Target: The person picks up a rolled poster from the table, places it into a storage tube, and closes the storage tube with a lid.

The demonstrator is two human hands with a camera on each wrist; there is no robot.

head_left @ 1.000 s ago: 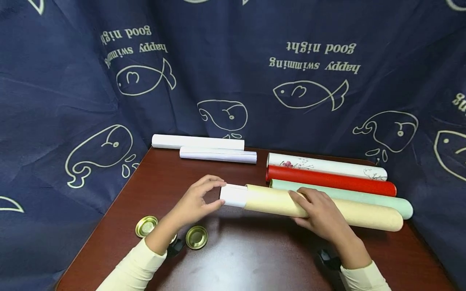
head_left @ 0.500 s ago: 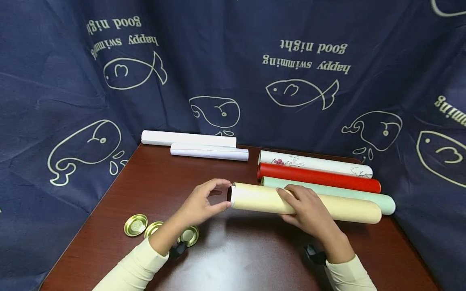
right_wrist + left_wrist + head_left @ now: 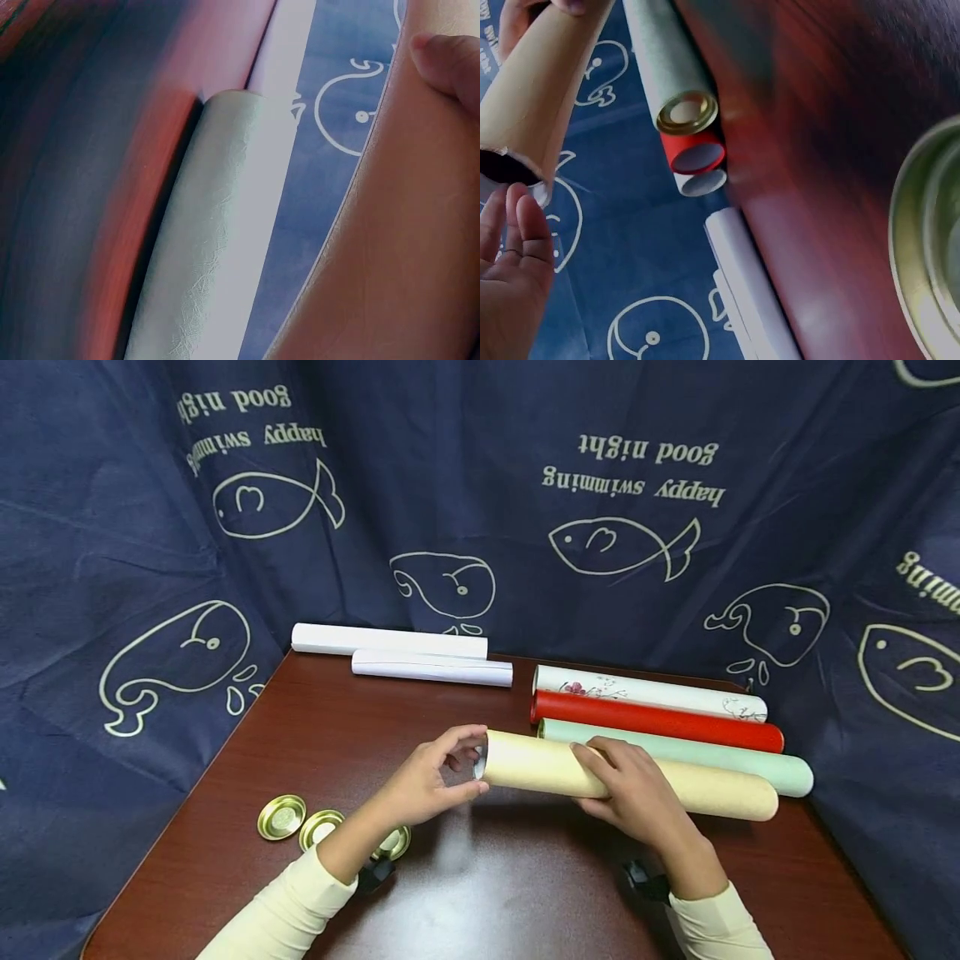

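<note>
My right hand [image 3: 630, 789] grips a cream cardboard tube [image 3: 536, 763] around its middle, holding it above the table at a slight tilt. In the right wrist view the thumb [image 3: 448, 64] lies along the tube's side. At the tube's open left end is my left hand [image 3: 427, 777], thumb and fingers spread to either side of the mouth. The left wrist view shows its fingertips [image 3: 526, 202] at the rim, beside the white edge of a rolled paper [image 3: 543, 193] inside the tube. Most of that roll is hidden.
Behind the cream tube lie a green tube [image 3: 772, 770], a red tube [image 3: 660, 722] and a white flowered tube [image 3: 652, 690]. Two white paper rolls [image 3: 390, 640] rest at the back left. Gold metal lids [image 3: 282, 817] lie near my left forearm, which partly covers some.
The white paper roll stuck out of the tube's left end earlier; it has slid right, almost wholly inside. My left hand has followed it to the mouth. My right hand keeps its grip.
</note>
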